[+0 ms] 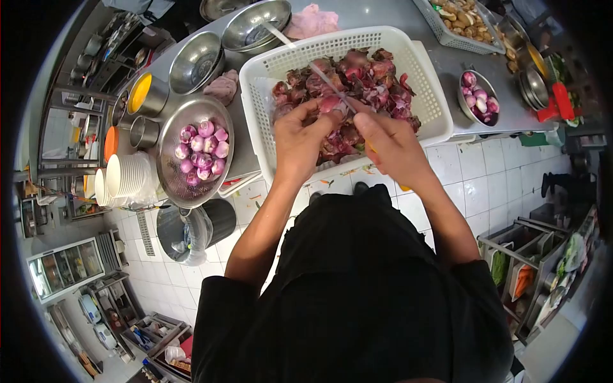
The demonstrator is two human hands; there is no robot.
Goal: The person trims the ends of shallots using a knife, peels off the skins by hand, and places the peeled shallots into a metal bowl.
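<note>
Over a white perforated plastic basket point(440, 118), my left hand point(300, 137) pinches a red onion point(330, 104). My right hand point(394, 143) grips a knife point(332, 83) with a yellow handle, its blade against or very close to the onion; exact contact is hard to tell. Red onion skins and onions point(377, 70) fill the basket beneath both hands. Left of the basket, a steel colander point(167, 163) holds several peeled purple onions point(203, 143). To the right, a metal bowl point(465, 105) contains more peeled onions point(477, 96).
Steel bowls point(191, 60) and pink cloths point(313, 22) lie behind on the metal counter point(389, 13). A plastic basket of brown pieces point(460, 19) stands at the back right. Stacked white containers point(124, 175) and a lined black bin point(220, 220) are at left.
</note>
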